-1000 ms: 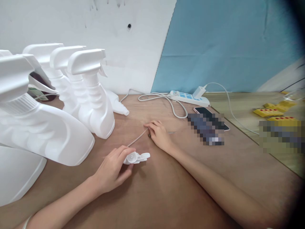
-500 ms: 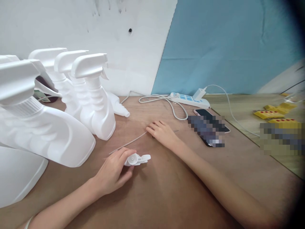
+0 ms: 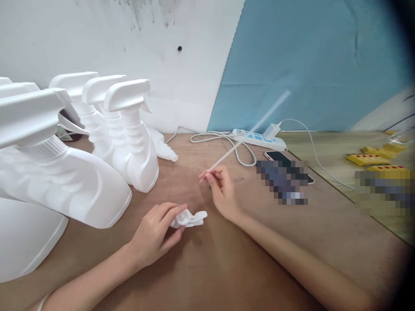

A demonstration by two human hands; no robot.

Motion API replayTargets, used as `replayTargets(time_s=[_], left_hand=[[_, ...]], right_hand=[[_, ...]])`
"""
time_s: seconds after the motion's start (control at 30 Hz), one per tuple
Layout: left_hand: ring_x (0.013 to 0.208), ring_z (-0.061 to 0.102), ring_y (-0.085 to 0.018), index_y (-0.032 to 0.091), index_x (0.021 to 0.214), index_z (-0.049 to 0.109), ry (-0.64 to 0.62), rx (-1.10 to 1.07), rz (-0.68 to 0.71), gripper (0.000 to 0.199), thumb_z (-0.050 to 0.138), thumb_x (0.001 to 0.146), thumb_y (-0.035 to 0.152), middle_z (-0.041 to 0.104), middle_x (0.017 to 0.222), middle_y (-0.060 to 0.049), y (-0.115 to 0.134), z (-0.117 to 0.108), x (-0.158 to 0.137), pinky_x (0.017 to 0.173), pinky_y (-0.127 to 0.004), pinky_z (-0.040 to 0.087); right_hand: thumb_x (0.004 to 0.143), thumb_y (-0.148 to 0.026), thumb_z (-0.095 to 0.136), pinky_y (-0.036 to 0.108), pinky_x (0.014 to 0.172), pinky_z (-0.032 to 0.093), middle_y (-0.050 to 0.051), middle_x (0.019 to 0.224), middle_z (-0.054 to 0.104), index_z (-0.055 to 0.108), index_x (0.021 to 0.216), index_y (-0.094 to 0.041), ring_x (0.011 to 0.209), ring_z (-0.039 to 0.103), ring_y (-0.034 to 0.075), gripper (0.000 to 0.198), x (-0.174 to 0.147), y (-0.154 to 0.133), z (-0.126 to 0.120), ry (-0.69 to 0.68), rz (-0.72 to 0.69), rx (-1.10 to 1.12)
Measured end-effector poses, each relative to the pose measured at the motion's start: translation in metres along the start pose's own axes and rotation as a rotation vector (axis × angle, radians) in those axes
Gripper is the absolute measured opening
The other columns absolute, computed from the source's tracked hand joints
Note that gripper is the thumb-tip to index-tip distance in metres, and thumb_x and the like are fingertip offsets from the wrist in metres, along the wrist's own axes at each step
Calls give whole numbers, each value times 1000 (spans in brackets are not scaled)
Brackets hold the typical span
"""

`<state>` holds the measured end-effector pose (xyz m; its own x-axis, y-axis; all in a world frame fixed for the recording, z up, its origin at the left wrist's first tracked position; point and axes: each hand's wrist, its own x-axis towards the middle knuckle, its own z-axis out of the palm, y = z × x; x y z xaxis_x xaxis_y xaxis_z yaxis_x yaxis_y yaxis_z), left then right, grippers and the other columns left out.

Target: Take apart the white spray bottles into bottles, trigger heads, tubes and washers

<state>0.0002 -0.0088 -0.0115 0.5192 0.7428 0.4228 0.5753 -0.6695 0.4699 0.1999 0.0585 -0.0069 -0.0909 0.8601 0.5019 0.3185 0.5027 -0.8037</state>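
Note:
My left hand (image 3: 158, 233) is closed around a white spray trigger head (image 3: 189, 218) low over the wooden table. The round socket of the head faces me, and its trigger side points right; its rear is hidden by my fingers. My right hand (image 3: 223, 190) pinches a thin, translucent dip tube (image 3: 225, 155) near its lower end. Slanting up to the right, the tube passes in front of the power strip and blurs toward its far tip. Between the tube's lower end and the spray head there is a gap.
White spray bottles (image 3: 139, 151) with trigger tops stand crowded at the left. Behind them lies a white bottle or nozzle piece (image 3: 165, 149). A power strip (image 3: 259, 139) with a cable and charger sits at the back, phones (image 3: 282, 181) at the right, yellow items (image 3: 372, 157) farther right.
My right hand has picked up the dip tube from the table and swung it upright, slanting to the right. The left hand still holds the spray head in nearly the same place.

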Motion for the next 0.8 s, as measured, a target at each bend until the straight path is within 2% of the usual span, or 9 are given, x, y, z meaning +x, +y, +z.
replayTargets(time_s=[0.07,0.17,0.27,0.43,0.8], left_hand=[[83,53,-18,18,116,41,35,20,-16,36,47,80,16,56,101,-9,0,1,0,69,-29,43],[78,54,-16,17,112,42,61,31,-60,32,48,80,17,58,98,-8,0,1,0,66,-28,43],[77,55,-16,17,106,44,70,19,-63,27,49,80,17,59,95,-6,1,0,1,64,-27,42],[75,54,-15,17,103,45,84,9,-45,24,49,79,16,59,91,-5,3,-1,4,63,-26,41],[75,55,-15,20,105,43,69,-45,-89,27,50,79,18,58,91,-4,1,0,2,63,-26,41]], right_hand=[[87,-25,42,27,68,48,1,80,58,40,92,-22,72,57,12,7,-11,-18,13,5,94,217],[82,-27,49,26,65,49,1,78,56,42,97,-22,70,57,12,17,-23,-35,24,-22,173,396],[80,-28,53,26,65,48,1,77,56,46,101,-21,69,57,12,24,-29,-40,26,-51,260,475],[77,-31,57,21,58,43,-1,72,55,54,82,-19,63,51,9,13,-32,-39,28,-145,424,512],[82,-34,52,22,55,41,-2,63,60,42,81,-21,58,55,11,17,-35,-27,34,-138,442,681]])
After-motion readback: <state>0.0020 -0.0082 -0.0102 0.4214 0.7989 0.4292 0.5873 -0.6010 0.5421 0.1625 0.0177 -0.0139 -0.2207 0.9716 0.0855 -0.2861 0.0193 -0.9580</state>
